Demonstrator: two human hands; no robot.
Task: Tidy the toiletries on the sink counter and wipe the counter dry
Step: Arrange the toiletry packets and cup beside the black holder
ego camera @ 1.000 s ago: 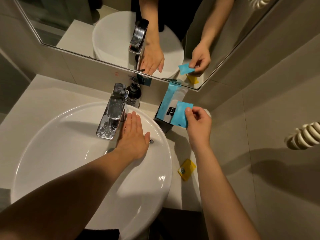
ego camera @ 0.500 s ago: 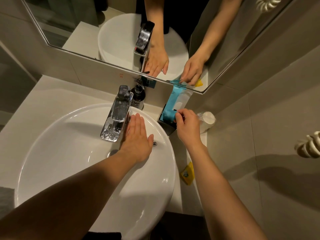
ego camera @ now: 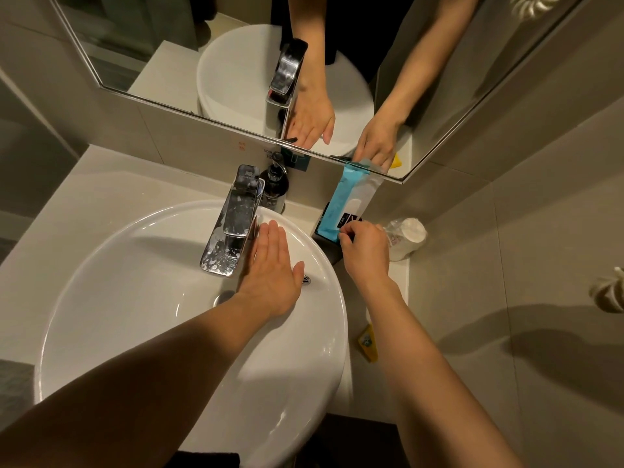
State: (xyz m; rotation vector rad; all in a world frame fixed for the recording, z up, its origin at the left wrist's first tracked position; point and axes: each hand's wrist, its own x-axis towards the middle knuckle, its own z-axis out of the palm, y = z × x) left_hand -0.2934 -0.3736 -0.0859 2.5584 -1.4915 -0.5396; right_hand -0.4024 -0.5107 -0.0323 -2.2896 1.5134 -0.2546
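Observation:
My left hand [ego camera: 273, 275] lies flat and open on the rim of the white basin [ego camera: 135, 298], just right of the chrome tap [ego camera: 233, 221]. My right hand [ego camera: 364, 251] reaches to the black holder [ego camera: 326, 243] at the back right of the counter, fingertips pinched at the blue packets [ego camera: 341, 204] standing in it. The small blue packet it carried is hidden among them or behind my fingers. A yellow sachet [ego camera: 368, 342] lies on the counter [ego camera: 84, 204] beside the basin, partly behind my right forearm.
A dark pump bottle [ego camera: 277, 187] stands behind the tap. An overturned clear plastic cup [ego camera: 405, 238] lies right of the holder, against the side wall. The mirror [ego camera: 236, 62] runs along the back. A hose coil [ego camera: 607, 292] hangs on the right wall.
My right hand has carried the small blue packet from mid-air down to the black holder and now pinches at the packets there. My left hand has stayed on the basin rim.

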